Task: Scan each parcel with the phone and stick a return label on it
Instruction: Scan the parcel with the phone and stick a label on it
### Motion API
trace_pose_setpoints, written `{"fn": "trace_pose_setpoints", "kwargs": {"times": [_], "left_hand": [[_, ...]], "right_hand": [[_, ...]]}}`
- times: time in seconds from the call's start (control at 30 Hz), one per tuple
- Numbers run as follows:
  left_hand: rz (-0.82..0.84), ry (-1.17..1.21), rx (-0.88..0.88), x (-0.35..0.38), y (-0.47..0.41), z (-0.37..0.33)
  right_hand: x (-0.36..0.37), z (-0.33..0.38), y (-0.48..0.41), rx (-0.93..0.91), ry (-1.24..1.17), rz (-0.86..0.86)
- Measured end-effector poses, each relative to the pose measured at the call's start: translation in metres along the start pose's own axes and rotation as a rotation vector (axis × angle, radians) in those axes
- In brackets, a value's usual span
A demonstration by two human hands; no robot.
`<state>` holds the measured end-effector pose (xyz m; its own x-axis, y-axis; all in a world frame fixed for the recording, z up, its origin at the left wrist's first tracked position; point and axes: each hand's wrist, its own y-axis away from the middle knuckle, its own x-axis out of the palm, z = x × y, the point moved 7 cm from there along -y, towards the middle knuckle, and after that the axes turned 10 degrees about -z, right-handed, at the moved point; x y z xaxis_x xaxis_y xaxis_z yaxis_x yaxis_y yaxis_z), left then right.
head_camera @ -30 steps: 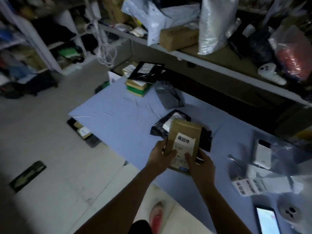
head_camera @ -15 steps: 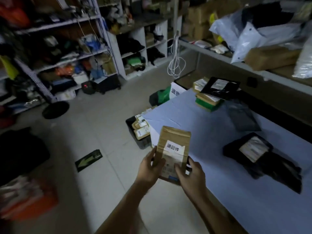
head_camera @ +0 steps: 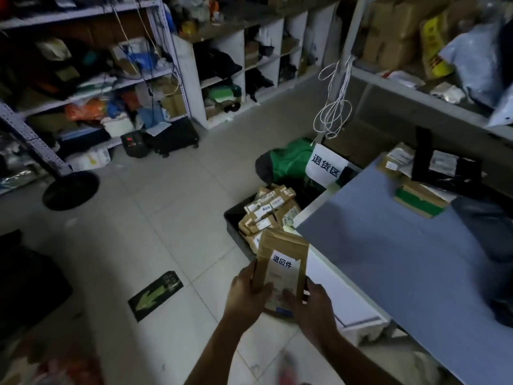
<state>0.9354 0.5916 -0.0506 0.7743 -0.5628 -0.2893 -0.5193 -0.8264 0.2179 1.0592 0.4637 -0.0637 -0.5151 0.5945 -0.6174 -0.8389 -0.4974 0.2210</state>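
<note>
A brown paper parcel [head_camera: 283,257] with a white return label near its top is held upright in front of me, off the table's left edge. My left hand [head_camera: 245,297] grips its left side and my right hand [head_camera: 312,307] grips its lower right corner. Just beyond the parcel, a dark bin [head_camera: 236,220] on the floor holds several labelled brown parcels [head_camera: 266,209]. More parcels are stacked at the far end of the blue table [head_camera: 388,245], with a black mailer bag [head_camera: 444,168] on top. The phone is out of view.
A white sign [head_camera: 326,165] and a green bag [head_camera: 288,159] sit behind the bin. Shelves full of goods line the left and back walls. A white cable [head_camera: 333,107] hangs from a post. A green arrow marking [head_camera: 155,294] lies on the tiled floor.
My view has swung left from the table toward the floor. Both hands have carried the labelled parcel off the table's edge, closer to the bin of parcels.
</note>
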Motion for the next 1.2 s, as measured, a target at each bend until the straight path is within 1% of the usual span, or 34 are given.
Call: {"fn": "trace_pose_setpoints", "kwargs": {"times": [0.2,0.33,0.47,0.53,0.6,0.73,0.87,0.97,1.07,1.13,1.2], "left_hand": [[0.052,-0.085,-0.078,-0.024,-0.14,0.014],[0.088,-0.205,-0.032,-0.027,-0.244,0.02],[0.196,-0.213,-0.003,-0.008,-0.339,0.025],[0.254,-0.213,-0.002,0.005,-0.371,0.027],[0.335,-0.261,-0.029,0.025,-0.413,0.036],[0.538,-0.298,0.033,0.081,-0.498,0.043],[0.728,-0.287,0.049,0.155,-0.568,0.059],[0.781,-0.358,0.136,0.21,-0.61,0.078],[0.795,-0.412,0.192,0.266,-0.645,0.102],[0.839,-0.427,0.178,0.3,-0.659,0.122],[0.872,-0.426,0.113,0.327,-0.67,0.142]], "right_hand": [[0.077,0.041,-0.101,0.138,-0.131,0.034],[0.129,0.059,-0.179,0.232,-0.175,0.081],[0.15,0.071,-0.257,0.307,-0.165,0.035],[0.149,0.073,-0.287,0.356,-0.162,-0.002],[0.151,0.069,-0.323,0.414,-0.147,-0.068],[0.16,0.055,-0.394,0.528,-0.153,-0.168],[0.17,0.021,-0.467,0.651,-0.119,-0.308],[0.18,-0.017,-0.516,0.74,-0.102,-0.353],[0.179,-0.062,-0.56,0.772,-0.073,-0.389],[0.176,-0.09,-0.582,0.775,-0.052,-0.423],[0.177,-0.11,-0.6,0.758,-0.006,-0.436]]}}
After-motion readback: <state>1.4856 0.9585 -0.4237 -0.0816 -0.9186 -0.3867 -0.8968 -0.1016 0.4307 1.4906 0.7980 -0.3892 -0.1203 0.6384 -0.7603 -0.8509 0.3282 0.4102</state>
